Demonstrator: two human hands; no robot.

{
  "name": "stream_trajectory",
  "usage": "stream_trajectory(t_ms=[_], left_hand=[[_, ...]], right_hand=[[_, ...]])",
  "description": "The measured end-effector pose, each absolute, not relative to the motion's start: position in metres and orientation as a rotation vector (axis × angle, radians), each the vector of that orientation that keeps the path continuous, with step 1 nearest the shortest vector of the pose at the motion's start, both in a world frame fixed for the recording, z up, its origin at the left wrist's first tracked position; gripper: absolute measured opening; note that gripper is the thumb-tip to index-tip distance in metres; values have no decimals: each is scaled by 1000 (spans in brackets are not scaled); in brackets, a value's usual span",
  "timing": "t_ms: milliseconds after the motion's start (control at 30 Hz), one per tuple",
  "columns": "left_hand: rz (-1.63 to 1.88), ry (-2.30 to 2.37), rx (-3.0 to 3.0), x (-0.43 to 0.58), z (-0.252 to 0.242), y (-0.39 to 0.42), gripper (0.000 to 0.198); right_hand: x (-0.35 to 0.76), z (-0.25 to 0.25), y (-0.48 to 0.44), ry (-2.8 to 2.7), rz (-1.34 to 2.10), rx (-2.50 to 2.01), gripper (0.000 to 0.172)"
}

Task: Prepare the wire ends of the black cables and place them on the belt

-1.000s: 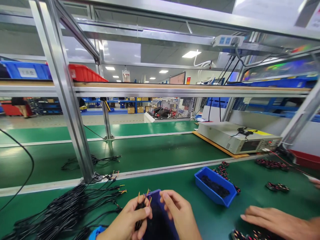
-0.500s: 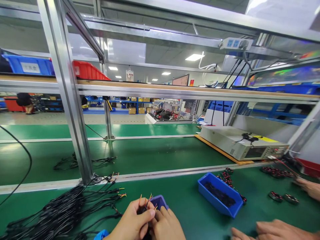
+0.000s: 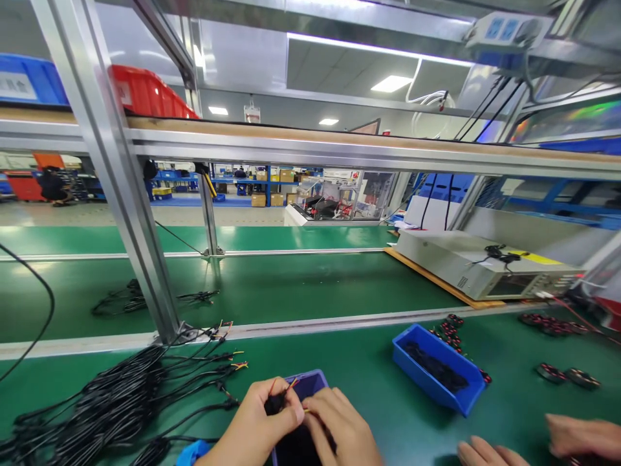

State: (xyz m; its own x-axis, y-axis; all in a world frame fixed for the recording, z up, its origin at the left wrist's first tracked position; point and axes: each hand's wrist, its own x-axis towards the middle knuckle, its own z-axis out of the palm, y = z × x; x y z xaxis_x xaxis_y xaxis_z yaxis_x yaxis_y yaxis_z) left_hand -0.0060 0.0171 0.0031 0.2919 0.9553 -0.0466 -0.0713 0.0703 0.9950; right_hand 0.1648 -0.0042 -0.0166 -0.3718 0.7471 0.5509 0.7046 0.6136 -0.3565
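My left hand (image 3: pixel 259 421) is closed around the end of a black cable (image 3: pixel 275 404), its thin red and yellow wires sticking up past the fingertips. Close against it, my right hand (image 3: pixel 347 430) pinches at a yellow-tipped wire of the same cable. Both hands are over a purple-blue bin (image 3: pixel 315 377) whose inside looks dark; what lies in it cannot be made out. To the left spreads a heap of black cables (image 3: pixel 111 408) with bared coloured wire ends pointing right. A blue wristband (image 3: pixel 193 452) circles my left wrist.
A blue bin (image 3: pixel 439 369) of black parts stands right of my hands, beside small round black-and-red parts (image 3: pixel 449 333). A co-worker's hands (image 3: pixel 585 437) are at the lower right. A grey instrument (image 3: pixel 485 265) sits behind. A metal post (image 3: pixel 129 188) rises on the left.
My view has shifted slightly. My hands have parted a little at the fingertips, and more of the purple-blue bin shows. The co-worker's far hand has come down from the red lead.
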Motion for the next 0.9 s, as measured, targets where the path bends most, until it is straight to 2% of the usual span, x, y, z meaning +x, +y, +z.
stream_trajectory(t_ms=[100,433,633,900], left_hand=[[955,1009,1276,-7,7,16,24],[987,1037,1305,-6,0,15,15],[1025,1011,1290,-7,-2,15,22],[1000,981,1166,-5,-6,14,46]], right_hand=[[167,-3,-8,-1998,160,-1068,20],[170,11,-11,-1994,-297,-969,21],[164,7,-10,-2008,-319,-995,22],[163,-2,-12,-1909,131,-954,22]])
